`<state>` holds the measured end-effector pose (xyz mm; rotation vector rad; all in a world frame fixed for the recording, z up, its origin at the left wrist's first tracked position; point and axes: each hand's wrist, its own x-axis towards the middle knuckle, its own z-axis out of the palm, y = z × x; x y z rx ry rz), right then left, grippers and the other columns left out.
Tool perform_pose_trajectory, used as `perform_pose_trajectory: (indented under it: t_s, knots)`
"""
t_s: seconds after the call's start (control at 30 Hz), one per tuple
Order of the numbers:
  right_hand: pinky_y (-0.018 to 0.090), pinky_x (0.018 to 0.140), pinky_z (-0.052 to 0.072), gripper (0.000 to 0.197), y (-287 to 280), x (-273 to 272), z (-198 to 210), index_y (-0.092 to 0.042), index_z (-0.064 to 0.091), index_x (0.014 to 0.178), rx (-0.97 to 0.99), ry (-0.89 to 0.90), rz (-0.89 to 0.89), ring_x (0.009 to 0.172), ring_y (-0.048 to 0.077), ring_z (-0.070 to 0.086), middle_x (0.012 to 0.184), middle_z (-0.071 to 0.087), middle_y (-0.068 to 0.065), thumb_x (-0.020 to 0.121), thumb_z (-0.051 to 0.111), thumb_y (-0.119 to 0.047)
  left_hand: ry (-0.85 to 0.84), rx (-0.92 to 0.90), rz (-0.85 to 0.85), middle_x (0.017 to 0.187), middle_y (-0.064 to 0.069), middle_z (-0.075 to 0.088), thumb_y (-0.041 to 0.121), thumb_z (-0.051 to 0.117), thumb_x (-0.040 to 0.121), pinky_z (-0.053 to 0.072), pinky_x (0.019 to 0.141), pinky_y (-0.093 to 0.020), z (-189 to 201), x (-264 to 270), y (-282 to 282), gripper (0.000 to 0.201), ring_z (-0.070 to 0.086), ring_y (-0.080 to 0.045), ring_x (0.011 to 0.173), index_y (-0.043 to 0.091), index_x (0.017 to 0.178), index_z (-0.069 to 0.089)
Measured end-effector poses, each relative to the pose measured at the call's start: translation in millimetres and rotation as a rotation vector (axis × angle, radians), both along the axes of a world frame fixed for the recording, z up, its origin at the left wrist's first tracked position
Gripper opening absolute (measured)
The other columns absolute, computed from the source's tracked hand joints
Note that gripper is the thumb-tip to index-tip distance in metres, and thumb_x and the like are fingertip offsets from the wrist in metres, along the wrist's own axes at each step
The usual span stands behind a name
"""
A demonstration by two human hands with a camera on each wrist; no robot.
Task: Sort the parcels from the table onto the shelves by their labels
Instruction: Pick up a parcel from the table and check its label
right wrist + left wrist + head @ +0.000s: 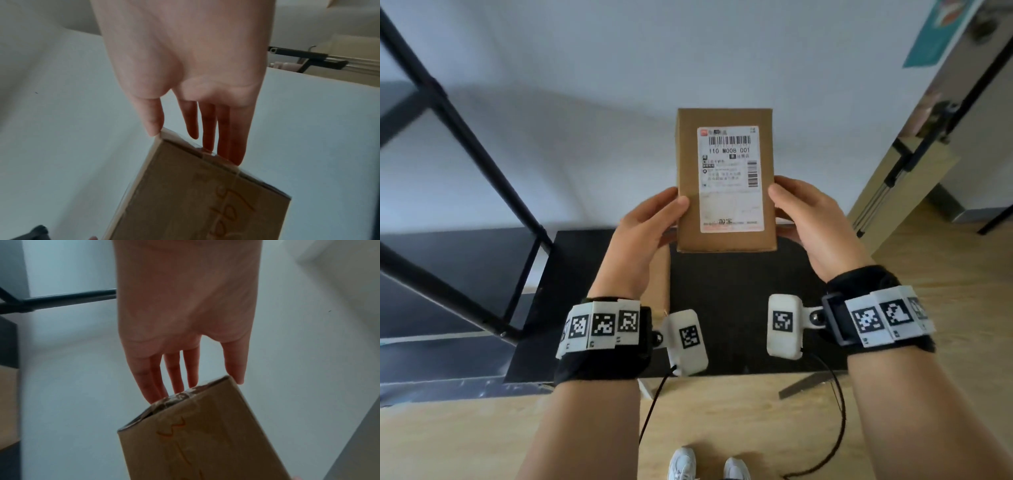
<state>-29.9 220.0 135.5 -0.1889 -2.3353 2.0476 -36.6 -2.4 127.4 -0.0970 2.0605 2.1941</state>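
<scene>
The head view looks steeply down from above on both forearms and the parcel (726, 178) held before a white wall, while each wrist view looks close along its own palm to the fingers, and all three share that parcel.

A teal poster (935, 31) hangs high on the white wall (585, 68) to my right, above a folded tripod (887, 192) leaning against a light wooden panel (914, 178). Pale wood floor (928, 267) runs beneath, where my white sneakers (709, 466) show at the bottom edge beside a black cable (839, 411).
</scene>
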Motion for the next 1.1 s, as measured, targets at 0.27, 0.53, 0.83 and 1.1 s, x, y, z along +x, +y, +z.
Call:
perform_pose_trajectory:
  t_s: [0.27, 0.53, 0.83, 1.1]
  knots:
    - [0.031, 0.088, 0.054, 0.032, -4, 18, 55, -0.018, 0.061, 0.131, -0.050, 0.210, 0.035, 0.107, 0.009, 0.070, 0.116, 0.074, -0.005, 0.100, 0.053, -0.025, 0.223, 0.054, -0.051, 0.122, 0.005, 0.074, 0.020, 0.064, 0.095, 0.055, 0.094, -0.029, 49, 9, -13, 0.039, 0.070, -0.011, 0.113, 0.021, 0.134, 0.064]
    - [0.032, 0.088, 0.052, 0.031, -4, 28, 77, -0.012, 0.060, 0.129, -0.142, 0.342, 0.040, 0.109, 0.013, 0.070, 0.114, 0.075, -0.003, 0.098, 0.054, -0.012, 0.330, 0.156, -0.088, 0.134, -0.006, 0.068, 0.016, 0.074, 0.083, 0.044, 0.111, -0.047, 67, 14, -20, 0.058, 0.066, -0.024, 0.123, 0.011, 0.138, 0.058]
    - [0.030, 0.086, 0.049, 0.031, -1, 36, 90, -0.014, 0.060, 0.120, -0.187, 0.417, 0.095, 0.108, 0.015, 0.068, 0.111, 0.074, -0.001, 0.091, 0.052, -0.013, 0.427, 0.106, -0.137, 0.136, -0.005, 0.065, 0.022, 0.078, 0.075, 0.048, 0.107, -0.049, 79, 23, -24, 0.066, 0.060, -0.024, 0.128, 0.010, 0.136, 0.056]
    - [0.031, 0.085, 0.050, 0.030, -1, 39, 94, -0.014, 0.058, 0.115, -0.197, 0.444, 0.109, 0.104, 0.014, 0.068, 0.106, 0.073, -0.002, 0.087, 0.050, -0.008, 0.451, 0.108, -0.151, 0.136, -0.005, 0.065, 0.020, 0.080, 0.071, 0.049, 0.107, -0.045, 85, 26, -25, 0.069, 0.060, -0.021, 0.129, 0.010, 0.135, 0.056]
